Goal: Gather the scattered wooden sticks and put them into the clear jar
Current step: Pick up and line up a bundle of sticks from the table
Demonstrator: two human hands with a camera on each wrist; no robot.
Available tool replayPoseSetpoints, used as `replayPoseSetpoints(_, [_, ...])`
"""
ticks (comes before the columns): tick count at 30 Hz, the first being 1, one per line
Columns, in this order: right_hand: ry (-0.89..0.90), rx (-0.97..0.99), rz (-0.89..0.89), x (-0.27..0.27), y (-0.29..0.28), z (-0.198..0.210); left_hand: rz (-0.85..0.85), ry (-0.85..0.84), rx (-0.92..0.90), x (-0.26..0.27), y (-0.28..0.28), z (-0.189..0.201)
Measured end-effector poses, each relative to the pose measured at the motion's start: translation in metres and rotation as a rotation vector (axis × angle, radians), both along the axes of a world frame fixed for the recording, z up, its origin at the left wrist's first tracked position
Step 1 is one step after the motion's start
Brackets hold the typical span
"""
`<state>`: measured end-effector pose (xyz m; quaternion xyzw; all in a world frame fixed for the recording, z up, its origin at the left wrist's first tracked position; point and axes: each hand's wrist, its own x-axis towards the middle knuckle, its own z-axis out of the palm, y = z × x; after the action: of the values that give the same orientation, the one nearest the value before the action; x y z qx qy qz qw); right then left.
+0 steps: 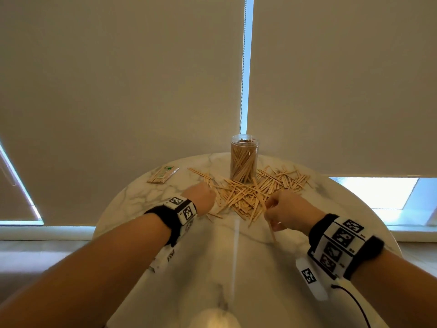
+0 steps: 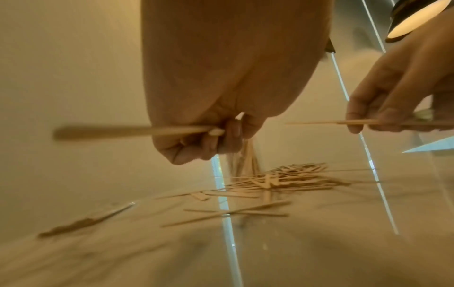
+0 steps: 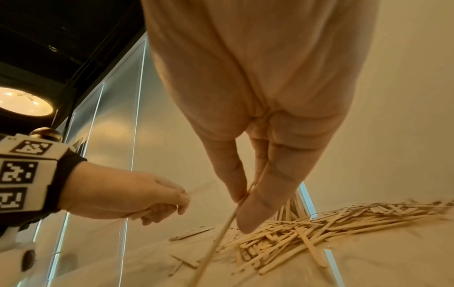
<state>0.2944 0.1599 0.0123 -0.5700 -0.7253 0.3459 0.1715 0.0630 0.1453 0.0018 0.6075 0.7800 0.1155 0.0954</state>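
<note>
A clear jar (image 1: 244,159), packed with upright wooden sticks, stands at the far middle of the round marble table (image 1: 236,268). A pile of scattered wooden sticks (image 1: 250,192) spreads in front of the jar and to its right. My left hand (image 1: 201,195) is at the pile's left edge, fingers curled round a wooden stick (image 2: 137,130). My right hand (image 1: 283,210) is at the pile's near right edge and pinches thin sticks (image 3: 221,235) between thumb and fingers. The pile shows in both wrist views as well (image 2: 282,180) (image 3: 319,227).
A wrapped packet of sticks (image 1: 163,175) lies at the table's far left. A few loose sticks (image 1: 214,215) lie nearer me, left of the pile. Closed blinds hang behind the table. A round lamp (image 1: 214,318) shows at the near edge.
</note>
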Motion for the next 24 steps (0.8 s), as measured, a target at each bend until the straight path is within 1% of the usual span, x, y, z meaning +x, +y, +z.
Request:
replayPoseSetpoints(2, [0.04, -0.001, -0.014, 0.0, 0.007, -0.001, -0.047, 0.084, 0.05, -0.017, 0.009, 0.003])
replayPoseSetpoints(3, [0.048, 0.002, -0.014, -0.001, 0.01, -0.001, -0.07, 0.139, 0.044, -0.028, 0.016, 0.003])
replayPoseSetpoints(6, [0.063, 0.003, -0.019, -0.004, 0.016, -0.004, -0.176, 0.231, -0.076, -0.038, 0.027, 0.003])
replayPoseSetpoints(9, [0.085, -0.004, -0.026, -0.009, 0.022, -0.009, -0.269, 0.292, -0.203, -0.039, 0.038, -0.011])
replayPoseSetpoints(13, [0.102, -0.013, -0.03, -0.017, 0.028, -0.014, -0.315, 0.347, -0.2, -0.031, 0.04, -0.028])
replayPoseSetpoints(20, [0.202, 0.007, -0.019, -0.027, 0.023, -0.014, -0.253, 0.249, -0.22, -0.035, 0.028, -0.039])
replayPoseSetpoints(22, [0.24, 0.017, -0.01, -0.027, 0.02, -0.013, -0.212, 0.153, -0.163, -0.035, 0.025, -0.034])
replayPoseSetpoints(24, [0.275, 0.033, 0.008, -0.027, 0.018, -0.011, -0.151, -0.034, -0.027, -0.033, 0.022, -0.025])
